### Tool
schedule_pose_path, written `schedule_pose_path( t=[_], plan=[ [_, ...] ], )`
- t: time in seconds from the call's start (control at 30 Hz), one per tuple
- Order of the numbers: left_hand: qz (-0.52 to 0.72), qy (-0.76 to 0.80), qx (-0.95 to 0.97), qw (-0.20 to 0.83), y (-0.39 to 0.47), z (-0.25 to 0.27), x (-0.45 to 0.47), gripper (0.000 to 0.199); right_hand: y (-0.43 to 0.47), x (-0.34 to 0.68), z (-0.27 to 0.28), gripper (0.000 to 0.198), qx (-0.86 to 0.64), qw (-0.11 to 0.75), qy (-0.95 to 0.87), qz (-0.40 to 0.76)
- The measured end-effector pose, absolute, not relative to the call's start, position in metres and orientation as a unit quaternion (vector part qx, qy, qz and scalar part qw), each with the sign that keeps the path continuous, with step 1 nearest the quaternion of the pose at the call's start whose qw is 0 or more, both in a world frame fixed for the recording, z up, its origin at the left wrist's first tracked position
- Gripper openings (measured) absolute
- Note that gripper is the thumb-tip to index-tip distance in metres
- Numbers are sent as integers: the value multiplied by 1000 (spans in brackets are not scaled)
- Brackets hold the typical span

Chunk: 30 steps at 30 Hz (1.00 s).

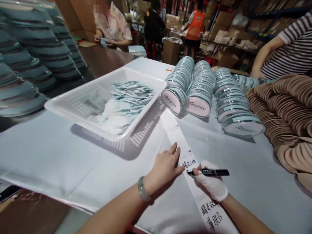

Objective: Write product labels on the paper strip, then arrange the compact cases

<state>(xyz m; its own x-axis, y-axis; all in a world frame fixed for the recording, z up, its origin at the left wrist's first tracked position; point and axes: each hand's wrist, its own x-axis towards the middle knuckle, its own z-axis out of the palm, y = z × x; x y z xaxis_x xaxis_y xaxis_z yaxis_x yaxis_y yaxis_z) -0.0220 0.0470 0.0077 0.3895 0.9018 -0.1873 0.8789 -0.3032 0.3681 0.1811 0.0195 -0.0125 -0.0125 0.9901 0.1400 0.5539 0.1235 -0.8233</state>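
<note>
My left hand [167,167] lies with its fingers stretched out, pressing on the left side of a long white paper strip [174,130]. A jade-coloured bangle [143,188] circles that wrist. In a white glove with bare fingertips, my right hand [211,182] grips a black marker pen [214,172], its tip on the strip. Black handwritten characters stand right by the pen tip, and more are lower on the strip near my right wrist. The strip runs from the round packages down toward the bottom edge of the view.
A white plastic basket [114,138] of small pale packets stands left of the strip. Beyond lie rows of round pale-blue packages [198,107], with stacked beige pads [282,113] at right. Tall package stacks [36,48] rise at left. Several people are around the table and behind it.
</note>
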Motion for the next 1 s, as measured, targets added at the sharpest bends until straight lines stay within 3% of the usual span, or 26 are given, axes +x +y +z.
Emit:
schedule_pose_path(
  t=[0.23,0.53,0.73,1.0],
  plan=[
    [41,548,810,203,47,8,-22,65,19,177,-1,39,-599,342,-651,319],
    [32,547,811,205,48,8,-22,64,20,185,-10,44,-617,313,-680,240],
    [38,544,813,202,48,8,-23,66,19,183,-13,42,-614,348,-665,243],
    [38,546,812,204,48,7,-22,66,19,184,-8,43,-620,327,-671,242]
  ],
)
